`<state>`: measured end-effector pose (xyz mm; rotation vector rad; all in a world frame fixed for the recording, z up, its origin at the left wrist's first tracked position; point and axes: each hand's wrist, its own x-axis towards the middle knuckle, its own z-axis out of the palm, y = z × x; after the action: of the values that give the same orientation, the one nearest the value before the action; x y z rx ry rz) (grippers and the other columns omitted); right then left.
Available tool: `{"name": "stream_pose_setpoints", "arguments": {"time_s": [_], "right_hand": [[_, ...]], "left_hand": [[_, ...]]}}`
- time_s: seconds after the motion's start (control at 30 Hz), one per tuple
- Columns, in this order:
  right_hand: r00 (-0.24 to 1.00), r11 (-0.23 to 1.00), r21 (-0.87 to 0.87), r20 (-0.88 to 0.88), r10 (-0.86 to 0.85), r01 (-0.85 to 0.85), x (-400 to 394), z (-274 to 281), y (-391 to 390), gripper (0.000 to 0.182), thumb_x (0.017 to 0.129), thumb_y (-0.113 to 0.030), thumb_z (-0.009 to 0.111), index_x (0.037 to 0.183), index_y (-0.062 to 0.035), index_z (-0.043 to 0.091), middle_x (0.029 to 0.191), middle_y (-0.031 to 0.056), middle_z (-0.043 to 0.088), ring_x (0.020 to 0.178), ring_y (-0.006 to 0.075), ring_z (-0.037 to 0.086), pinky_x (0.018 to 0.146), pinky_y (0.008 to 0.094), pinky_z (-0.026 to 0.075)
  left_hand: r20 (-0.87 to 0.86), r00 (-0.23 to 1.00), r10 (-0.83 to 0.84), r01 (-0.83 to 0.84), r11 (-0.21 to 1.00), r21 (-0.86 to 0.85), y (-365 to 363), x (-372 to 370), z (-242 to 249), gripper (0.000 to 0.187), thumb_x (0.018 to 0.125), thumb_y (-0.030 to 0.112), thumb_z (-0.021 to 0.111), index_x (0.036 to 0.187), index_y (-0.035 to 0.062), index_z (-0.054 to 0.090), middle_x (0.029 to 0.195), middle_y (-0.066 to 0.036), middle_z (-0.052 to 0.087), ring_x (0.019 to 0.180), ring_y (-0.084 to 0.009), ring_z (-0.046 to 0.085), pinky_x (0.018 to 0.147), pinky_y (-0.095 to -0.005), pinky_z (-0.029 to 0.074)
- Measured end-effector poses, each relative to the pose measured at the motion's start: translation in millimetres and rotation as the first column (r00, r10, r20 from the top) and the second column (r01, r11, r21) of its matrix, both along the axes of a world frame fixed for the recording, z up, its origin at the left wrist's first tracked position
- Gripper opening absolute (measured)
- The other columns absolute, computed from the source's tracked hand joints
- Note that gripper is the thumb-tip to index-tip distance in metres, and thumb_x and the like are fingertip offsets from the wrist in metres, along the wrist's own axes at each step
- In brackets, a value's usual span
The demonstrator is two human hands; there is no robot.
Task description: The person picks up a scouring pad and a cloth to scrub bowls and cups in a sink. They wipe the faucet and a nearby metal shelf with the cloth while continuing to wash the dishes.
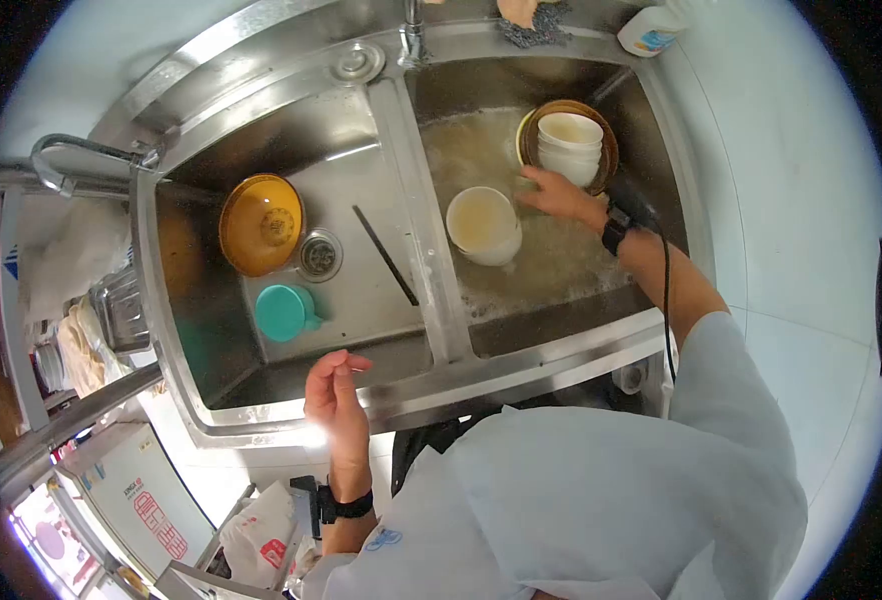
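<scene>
My left hand (336,392) is raised over the front rim of the sink, its fingers loosely bent and apart, with nothing in it. In the right basin, my right hand (558,194) reaches over cloudy water, fingers apart, between a stack of white bowls (569,160) and a large white bowl (484,226). The stack stands inside brown and yellow bowls (609,150), and my fingertips are close to its near side. Cloudy water fills the large white bowl.
The left basin holds an orange bowl (262,225), a turquoise cup (286,312), a dark stick (385,255) and a drain (320,255). Faucets (413,38) rise behind and at the left (61,160). A white bottle (651,32) stands at the back right corner.
</scene>
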<state>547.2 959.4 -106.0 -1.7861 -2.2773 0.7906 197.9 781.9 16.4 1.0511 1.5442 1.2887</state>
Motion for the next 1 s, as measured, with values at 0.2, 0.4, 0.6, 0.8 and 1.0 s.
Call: {"name": "stream_pose_setpoints", "arguments": {"time_s": [0.2, 0.4, 0.6, 0.8, 1.0], "right_hand": [[0.916, 0.905, -0.17, 0.035, 0.4, -0.389, -36, -38, 30, 0.03, 0.074, -0.018, 0.054, 0.1, -0.0037, 0.049, 0.09, 0.0165, 0.055, 0.087, 0.0268, 0.052, 0.074, 0.0353, 0.041], [0.889, 0.912, -0.06, 0.206, 0.409, -0.406, -23, -123, 51, 0.034, 0.074, -0.015, 0.051, 0.105, -0.0032, 0.047, 0.096, 0.0167, 0.054, 0.089, 0.0291, 0.051, 0.077, 0.0365, 0.041], [0.795, 0.871, -0.155, 0.357, 0.49, -0.467, -8, -83, 40, 0.031, 0.077, -0.016, 0.046, 0.105, -0.0037, 0.048, 0.098, 0.017, 0.053, 0.091, 0.0304, 0.05, 0.078, 0.0374, 0.04], [0.691, 0.754, -0.345, 0.308, 0.654, -0.559, -32, -50, 3, 0.029, 0.08, -0.017, 0.042, 0.105, -0.0041, 0.049, 0.099, 0.0174, 0.053, 0.092, 0.0317, 0.049, 0.079, 0.0382, 0.039], [0.642, 0.708, -0.416, 0.313, 0.7, -0.57, -48, -2, -19, 0.028, 0.083, -0.017, 0.038, 0.105, -0.0046, 0.05, 0.101, 0.0177, 0.052, 0.094, 0.033, 0.048, 0.08, 0.0391, 0.038]], "left_hand": [[-0.008, 1.0, 0.024, -0.024, 1.0, -0.017, -6, -4, 2, 0.011, 0.083, 0.006, 0.045, 0.092, 0.0029, 0.052, 0.078, -0.007, 0.058, 0.073, -0.0138, 0.055, 0.069, -0.0248, 0.042], [0.001, 1.0, 0.017, -0.017, 0.997, -0.076, -26, -18, -1, 0.02, 0.083, 0.005, 0.046, 0.103, 0.0017, 0.048, 0.085, -0.007, 0.056, 0.08, -0.0138, 0.054, 0.072, -0.024, 0.042], [0.081, 0.994, 0.066, -0.054, 0.988, -0.147, -35, -37, 11, 0.017, 0.085, 0.006, 0.041, 0.1, 0.0016, 0.049, 0.083, -0.003, 0.055, 0.08, -0.0093, 0.05, 0.071, -0.0216, 0.04], [0.199, 0.98, -0.026, 0.033, 0.999, -0.03, -21, -17, -21, 0.018, 0.085, 0.006, 0.041, 0.101, 0.0012, 0.048, 0.084, -0.003, 0.055, 0.082, -0.0093, 0.05, 0.072, -0.0217, 0.041], [0.178, 0.97, -0.166, 0.167, 0.986, 0.013, 16, 17, -9, 0.014, 0.084, 0.005, 0.042, 0.094, 0.0009, 0.051, 0.077, -0.006, 0.057, 0.072, -0.012, 0.054, 0.067, -0.0233, 0.044]]}}
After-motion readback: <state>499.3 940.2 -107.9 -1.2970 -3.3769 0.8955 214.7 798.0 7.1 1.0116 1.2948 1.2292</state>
